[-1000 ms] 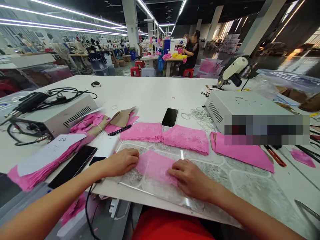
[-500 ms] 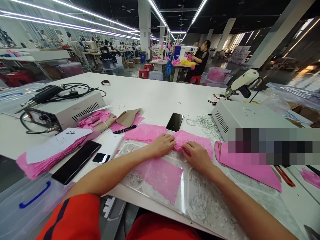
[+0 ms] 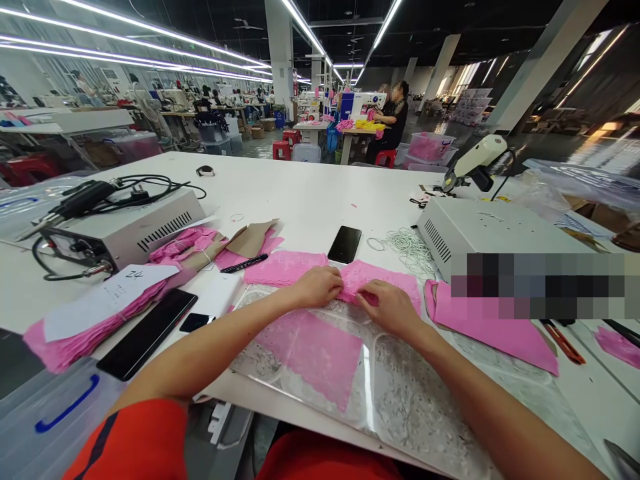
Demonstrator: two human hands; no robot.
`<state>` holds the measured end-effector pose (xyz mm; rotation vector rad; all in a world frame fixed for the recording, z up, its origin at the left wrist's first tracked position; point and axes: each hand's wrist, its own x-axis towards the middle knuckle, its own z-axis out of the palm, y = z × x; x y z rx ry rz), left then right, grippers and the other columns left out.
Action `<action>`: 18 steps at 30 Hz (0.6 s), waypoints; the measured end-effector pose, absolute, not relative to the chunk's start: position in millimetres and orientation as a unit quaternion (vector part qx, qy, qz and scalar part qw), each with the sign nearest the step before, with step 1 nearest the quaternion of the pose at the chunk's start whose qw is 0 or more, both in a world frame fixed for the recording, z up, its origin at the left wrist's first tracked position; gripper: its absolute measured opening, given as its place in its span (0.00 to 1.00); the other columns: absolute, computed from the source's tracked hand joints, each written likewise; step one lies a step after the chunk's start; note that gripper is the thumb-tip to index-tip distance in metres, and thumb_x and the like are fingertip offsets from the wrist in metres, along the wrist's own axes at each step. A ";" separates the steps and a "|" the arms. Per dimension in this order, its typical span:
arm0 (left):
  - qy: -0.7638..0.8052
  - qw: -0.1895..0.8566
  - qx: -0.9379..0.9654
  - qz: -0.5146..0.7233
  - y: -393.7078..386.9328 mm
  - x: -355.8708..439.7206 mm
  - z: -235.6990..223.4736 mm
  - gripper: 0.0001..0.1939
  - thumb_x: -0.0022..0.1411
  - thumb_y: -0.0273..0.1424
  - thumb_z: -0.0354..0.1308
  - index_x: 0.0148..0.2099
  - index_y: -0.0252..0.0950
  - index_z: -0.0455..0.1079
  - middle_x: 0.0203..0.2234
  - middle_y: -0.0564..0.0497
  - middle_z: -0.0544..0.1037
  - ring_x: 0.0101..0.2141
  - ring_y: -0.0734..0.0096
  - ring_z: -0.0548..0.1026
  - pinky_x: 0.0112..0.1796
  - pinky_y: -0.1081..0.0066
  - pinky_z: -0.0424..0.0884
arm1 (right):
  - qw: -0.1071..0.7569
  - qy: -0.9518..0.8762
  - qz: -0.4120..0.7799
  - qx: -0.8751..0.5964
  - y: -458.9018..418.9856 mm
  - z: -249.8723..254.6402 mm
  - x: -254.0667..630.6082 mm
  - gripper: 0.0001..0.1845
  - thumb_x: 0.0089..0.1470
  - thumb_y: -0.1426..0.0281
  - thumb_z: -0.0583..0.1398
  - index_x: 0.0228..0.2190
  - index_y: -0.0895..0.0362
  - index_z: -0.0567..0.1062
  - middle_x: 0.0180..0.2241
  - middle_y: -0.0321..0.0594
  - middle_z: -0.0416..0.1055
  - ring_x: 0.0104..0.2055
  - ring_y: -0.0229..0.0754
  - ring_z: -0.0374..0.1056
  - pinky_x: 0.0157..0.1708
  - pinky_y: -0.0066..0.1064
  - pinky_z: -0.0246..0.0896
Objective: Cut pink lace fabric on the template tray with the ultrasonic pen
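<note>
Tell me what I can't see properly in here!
- Small writing on the white paper: head view, too small.
- Front of the right grey box: head view, pixel blocks cover it.
- Dark thing, bottom right: head view, edge cuts it.
- Thumb tip of left hand: head view, fingers hide it.

On our table [image 3: 280,187], the smartphone [image 3: 345,244] lies behind two side-by-side lace stacks [image 3: 285,267]. Before them, a lace piece [image 3: 320,353] lies on the clear mat [image 3: 410,387]; left of them, we have a pen [image 3: 245,263].
</note>
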<state>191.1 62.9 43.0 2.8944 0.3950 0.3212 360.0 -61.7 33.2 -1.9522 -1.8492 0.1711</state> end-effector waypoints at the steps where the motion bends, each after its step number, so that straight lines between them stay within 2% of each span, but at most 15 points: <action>1: 0.134 0.103 0.980 0.109 62.6 190.8 43.3 0.11 0.62 0.23 0.52 0.33 0.34 0.76 0.37 0.47 0.78 0.37 0.67 0.75 0.40 0.71 0.69 | 0.226 -0.668 0.066 -0.706 -59.9 34.5 358.4 0.09 0.57 0.67 0.58 0.33 0.55 0.78 0.36 0.42 0.76 0.38 0.43 0.70 0.35 0.31 0.59; 5: 0.134 0.107 0.979 0.109 62.4 189.7 42.9 0.11 0.63 0.23 0.52 0.35 0.34 0.77 0.38 0.47 0.79 0.37 0.66 0.76 0.41 0.70 0.69 | 0.246 -0.663 0.091 -0.702 -49.9 36.5 351.4 0.08 0.55 0.68 0.58 0.31 0.55 0.78 0.34 0.41 0.76 0.36 0.41 0.69 0.33 0.30 0.59; 11: 0.137 0.110 0.978 0.110 64.2 189.5 39.2 0.13 0.64 0.23 0.50 0.36 0.35 0.77 0.39 0.47 0.79 0.39 0.67 0.76 0.42 0.71 0.69 | 0.273 -0.644 0.136 -0.702 -38.9 30.9 350.2 0.10 0.52 0.71 0.56 0.22 0.56 0.74 0.23 0.36 0.72 0.25 0.37 0.63 0.27 0.29 0.54; 18: 0.143 0.116 0.976 0.113 64.9 189.8 36.5 0.13 0.65 0.25 0.50 0.38 0.36 0.77 0.39 0.48 0.78 0.40 0.67 0.76 0.43 0.71 0.69 | 0.299 -0.636 0.171 -0.691 -37.7 27.3 353.2 0.11 0.51 0.65 0.56 0.24 0.56 0.75 0.24 0.36 0.73 0.26 0.37 0.64 0.27 0.28 0.55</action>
